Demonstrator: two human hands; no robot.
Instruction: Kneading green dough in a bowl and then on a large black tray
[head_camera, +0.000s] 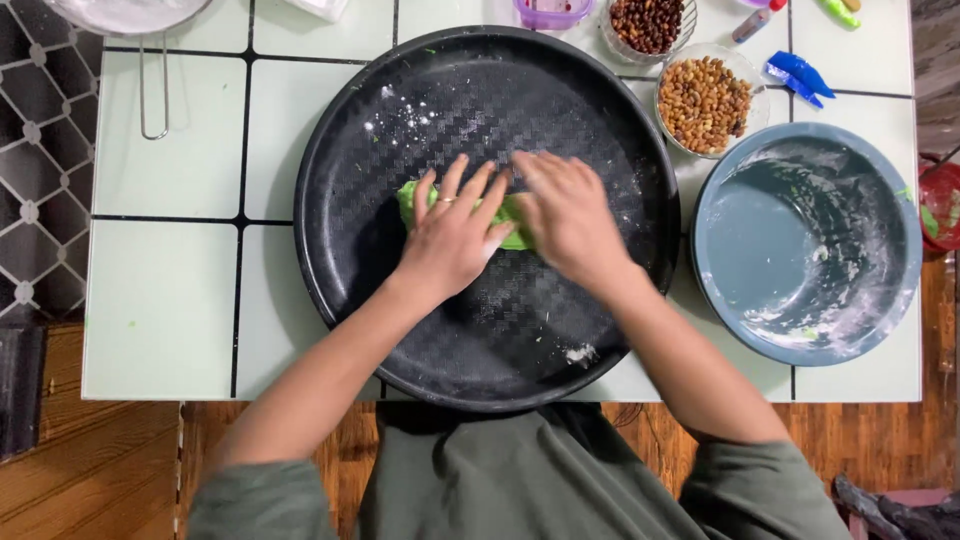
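Dough: I see a soft lump of bright green dough (415, 196) lying near the middle of the tray, mostly hidden under my two hands; only its left end and a strip between the hands show.
Left hand: my left hand (455, 235) lies palm down on top of the dough, fingers stretched out and slightly spread, a ring on one of them.
Right hand: my right hand (570, 215) presses flat on the dough's right part, just beside the left hand, fingers stretched forward and close together, dusted white.
Tray: a large round black tray (480, 350) with a woven pattern carries the dough; white flour specks lie on its far side and a small white smear near its near rim.
Table: a pale green tiled table (165, 300) with dark joints bears the tray.
Basin: a round grey-blue basin (770, 240), streaked with flour, stands just right of the tray.
Bowls: a glass bowl of tan roasted nuts (705, 100) and a glass bowl of dark brown beans (648, 22) stand beyond the tray's right edge.
Clip: a blue plastic clip (800, 75) lies right of the nuts.
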